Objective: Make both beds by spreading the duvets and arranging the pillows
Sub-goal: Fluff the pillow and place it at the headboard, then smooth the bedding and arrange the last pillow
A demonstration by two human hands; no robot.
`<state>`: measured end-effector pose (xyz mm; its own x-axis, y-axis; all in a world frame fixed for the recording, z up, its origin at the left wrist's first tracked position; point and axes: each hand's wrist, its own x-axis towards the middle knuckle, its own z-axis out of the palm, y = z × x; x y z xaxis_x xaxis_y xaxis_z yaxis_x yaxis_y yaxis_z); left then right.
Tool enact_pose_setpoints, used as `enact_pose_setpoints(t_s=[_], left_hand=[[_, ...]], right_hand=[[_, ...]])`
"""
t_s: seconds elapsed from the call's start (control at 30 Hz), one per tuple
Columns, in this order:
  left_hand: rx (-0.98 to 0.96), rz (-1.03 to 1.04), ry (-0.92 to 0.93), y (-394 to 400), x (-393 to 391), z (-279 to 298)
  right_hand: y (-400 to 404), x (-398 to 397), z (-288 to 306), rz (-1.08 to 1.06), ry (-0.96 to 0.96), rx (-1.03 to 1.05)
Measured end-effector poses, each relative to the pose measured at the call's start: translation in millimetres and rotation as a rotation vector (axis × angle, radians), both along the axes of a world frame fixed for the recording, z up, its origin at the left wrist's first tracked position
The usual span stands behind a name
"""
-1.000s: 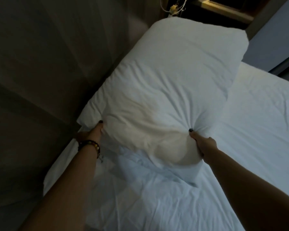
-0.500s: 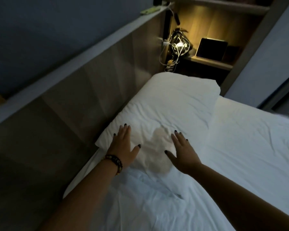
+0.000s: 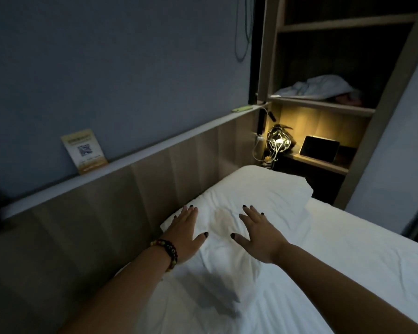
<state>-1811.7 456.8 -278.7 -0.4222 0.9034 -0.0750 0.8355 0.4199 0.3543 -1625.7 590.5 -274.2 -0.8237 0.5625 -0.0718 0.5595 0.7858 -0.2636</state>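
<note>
Both hands have let go of the pillow [image 3: 246, 208] they gripped a second ago; it now lies flat at the head of the bed [image 3: 348, 261], against the wooden headboard [image 3: 130, 201]. The left hand [image 3: 185, 231] and right hand [image 3: 260, 233] are spread, fingers straight, palms resting on its near half. This pillow looks placed; smoothing appears to remain.

A second ago both hands were gripping the pillow [image 3: 246, 203] by its near edge, bunching the cover — now it's down flat at the head of the bed. The left hand [image 3: 186, 233] and right hand [image 3: 258, 233] have let go and lie on top with fingers straight, a bit further apart than half a second back.
</note>
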Motion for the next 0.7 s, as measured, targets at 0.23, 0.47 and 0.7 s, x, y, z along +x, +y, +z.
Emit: enact_pose_setpoints(t_s=[0.23, 0.47, 0.7], left_hand=[[0.102, 0.147, -0.047, -85.2, 105.6, 53.9], [0.170, 0.255, 0.009, -176.7, 168.0, 97.1], [0.135, 0.420, 0.064, -306.8, 202.2, 98.9]], right_hand=[[-56.0, 82.0, 55.0, 0.077, 0.092, 0.008], [-115.1, 116.0, 88.2, 0.176, 0.142, -0.005], [-239.1, 115.1, 94.9, 0.408, 0.161, -0.072]])
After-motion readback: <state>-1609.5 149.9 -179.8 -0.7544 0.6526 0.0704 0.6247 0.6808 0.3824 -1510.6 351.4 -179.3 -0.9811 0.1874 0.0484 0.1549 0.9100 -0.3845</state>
